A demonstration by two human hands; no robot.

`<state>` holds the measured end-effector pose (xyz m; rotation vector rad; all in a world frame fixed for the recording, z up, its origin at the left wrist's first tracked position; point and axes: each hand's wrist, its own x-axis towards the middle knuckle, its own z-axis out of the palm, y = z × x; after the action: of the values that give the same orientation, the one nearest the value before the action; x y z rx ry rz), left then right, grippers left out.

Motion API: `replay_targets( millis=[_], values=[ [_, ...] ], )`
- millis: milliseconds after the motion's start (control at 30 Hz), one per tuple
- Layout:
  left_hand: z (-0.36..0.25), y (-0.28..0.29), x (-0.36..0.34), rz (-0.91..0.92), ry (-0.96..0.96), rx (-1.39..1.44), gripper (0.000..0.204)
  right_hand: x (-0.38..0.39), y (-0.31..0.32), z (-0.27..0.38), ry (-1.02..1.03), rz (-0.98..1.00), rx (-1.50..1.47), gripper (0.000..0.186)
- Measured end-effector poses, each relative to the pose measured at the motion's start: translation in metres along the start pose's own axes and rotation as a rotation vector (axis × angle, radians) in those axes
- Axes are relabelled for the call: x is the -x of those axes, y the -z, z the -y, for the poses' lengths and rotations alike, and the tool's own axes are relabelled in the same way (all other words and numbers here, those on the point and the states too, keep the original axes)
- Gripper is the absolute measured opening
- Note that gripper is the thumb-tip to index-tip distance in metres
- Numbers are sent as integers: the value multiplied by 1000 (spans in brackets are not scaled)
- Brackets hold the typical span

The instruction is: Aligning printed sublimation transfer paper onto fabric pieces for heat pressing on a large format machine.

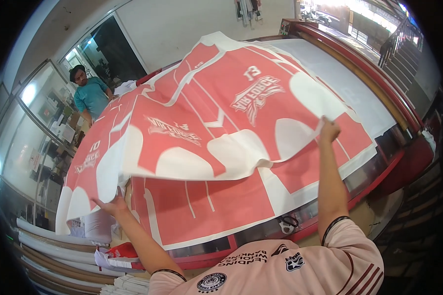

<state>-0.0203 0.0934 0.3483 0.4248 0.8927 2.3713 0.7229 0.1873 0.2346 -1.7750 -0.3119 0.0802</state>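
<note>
Both hands are up and it's fabric at full stretch! The right grip (330,130) is closed in a fist on the edge of a big red-and-white printed sheet (209,120), and the left grip (112,204) has its fingers on that same sheet's near corner, pinching it low down. Between the two grips the near edge sags in a long wave, lifted clear of a second printed sheet (206,196) that lies flat just below. Jersey-like panels run all across the raised sheet, white shapes on red, and beyond the grips it climbs into a tall fold and a peak!

Out past the left grip, on the far side, a person in a teal shirt (91,96) stands at the sheet's other edge, an arm reaching to it. Swing to the right grip: beyond it sits the white bed of the red-framed table (386,169), with a tan roller (384,95) along its outer side. Below the right grip, near the table's front edge, what look like dark-handled scissors (289,224). And down below the left grip, a bundle of red and white cloth (120,250), with long pale rolls (59,242) stacked farther to its left!
</note>
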Motion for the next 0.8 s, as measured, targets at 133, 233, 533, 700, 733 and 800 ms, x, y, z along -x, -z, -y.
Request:
replay_targets(
  millis=[133, 233, 533, 700, 733, 800],
  values=[
    [-33, 151, -102, -116, 128, -218, 56, -58, 42, -24, -64, -121, -276, 29],
    [16, 168, -53, -48, 321, -259, 46, -104, 126, -76, -116, -276, -98, 34],
    [75, 211, 88, -327, 598, -283, 49, -85, 251, -136, -303, -121, -578, 46],
    [68, 252, 100, -310, 637, -159, 47, -66, 262, -160, -331, 238, -739, 29],
    [82, 256, 97, -344, 659, -165, 45, -102, 281, -184, -362, 131, -640, 30],
    [114, 294, 78, -331, 689, -194, 44, -155, 305, -198, -387, -9, -640, 34]
  ],
)
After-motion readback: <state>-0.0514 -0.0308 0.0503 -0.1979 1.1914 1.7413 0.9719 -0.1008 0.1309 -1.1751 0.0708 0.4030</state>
